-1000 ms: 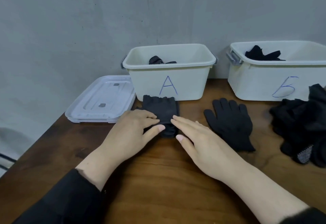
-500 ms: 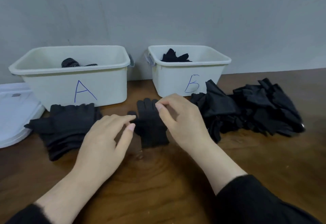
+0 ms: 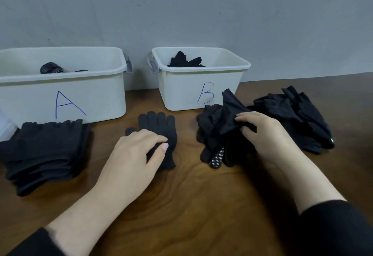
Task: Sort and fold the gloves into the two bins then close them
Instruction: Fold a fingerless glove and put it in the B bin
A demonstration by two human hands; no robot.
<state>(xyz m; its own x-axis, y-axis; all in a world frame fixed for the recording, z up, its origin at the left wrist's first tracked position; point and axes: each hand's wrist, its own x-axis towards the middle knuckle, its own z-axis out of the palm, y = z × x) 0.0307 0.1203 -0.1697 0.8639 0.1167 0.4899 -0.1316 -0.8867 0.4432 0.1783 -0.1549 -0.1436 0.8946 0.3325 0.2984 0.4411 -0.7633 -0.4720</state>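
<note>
Two white bins stand against the wall: bin A (image 3: 84, 102) on the left holds a dotted glove, bin B (image 3: 181, 88) holds a black glove. A folded stack of black gloves (image 3: 46, 150) lies in front of bin A. One flat black glove (image 3: 161, 126) lies between the bins, and my left hand (image 3: 133, 159) rests on its cuff end with relaxed fingers. My right hand (image 3: 262, 134) grips a crumpled black glove at the left side of the loose glove pile (image 3: 292, 114). A dotted glove (image 3: 217, 157) pokes out under that pile.
The brown wooden table (image 3: 191, 205) stretches toward me. A white lid (image 3: 6, 128) shows at the far left edge beside bin A. Grey latches hang on the bins' facing sides. A grey wall stands close behind the bins.
The view has swung right. My right hand moved from the flat glove to the loose pile and took hold of a crumpled glove. My left hand shifted onto the flat glove.
</note>
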